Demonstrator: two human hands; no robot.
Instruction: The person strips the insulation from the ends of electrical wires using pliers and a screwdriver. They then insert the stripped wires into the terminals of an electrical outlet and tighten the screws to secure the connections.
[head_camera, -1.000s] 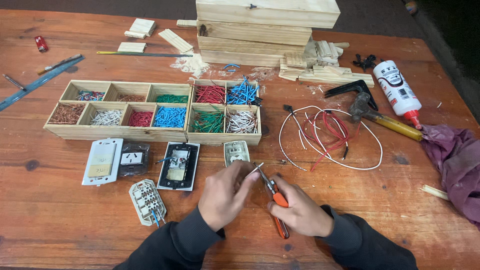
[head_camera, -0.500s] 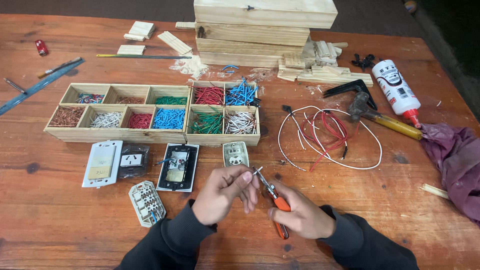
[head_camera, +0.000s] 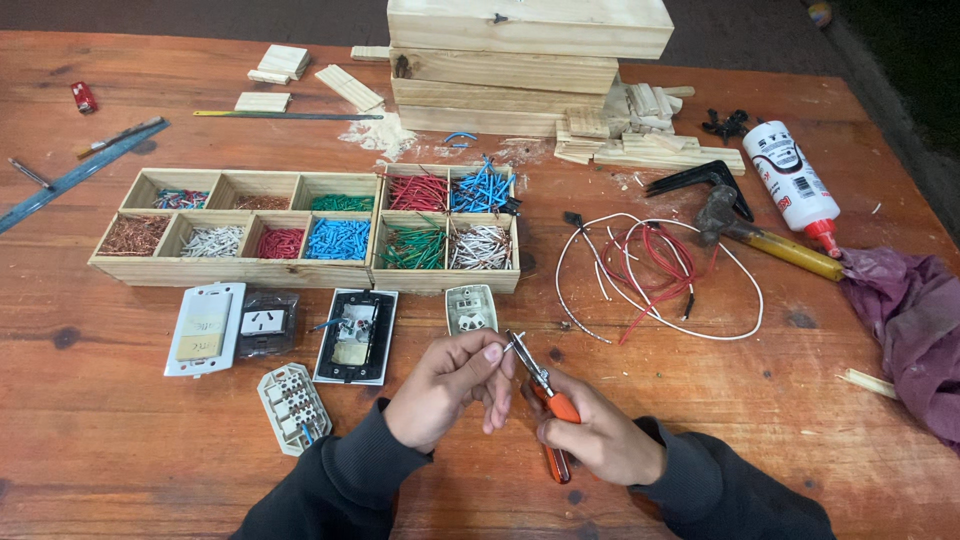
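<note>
My right hand (head_camera: 598, 436) grips orange-handled pliers (head_camera: 548, 405), their jaws pointing up and left. My left hand (head_camera: 450, 385) pinches a short piece of thin wire at the plier jaws (head_camera: 515, 343); the wire itself is too small to see clearly. Both hands hover above the wooden table (head_camera: 120, 440) near its front edge. Just beyond them lies a small white socket module (head_camera: 470, 308). A black-framed switch with exposed wiring (head_camera: 354, 335) sits to the left of it.
A wooden divider tray (head_camera: 300, 270) holds several compartments of coloured wire bits. Loops of white and red wire (head_camera: 655, 275), a hammer (head_camera: 765, 235), a glue bottle (head_camera: 795, 185) and a purple cloth (head_camera: 915, 320) lie right. Switch plates (head_camera: 205, 328), a terminal block (head_camera: 293, 407), and stacked planks (head_camera: 525, 60) are also there.
My left hand has lifted slightly and shifted toward the plier jaws, fingers now pinched at the tip. The right hand and pliers stay almost in place.
</note>
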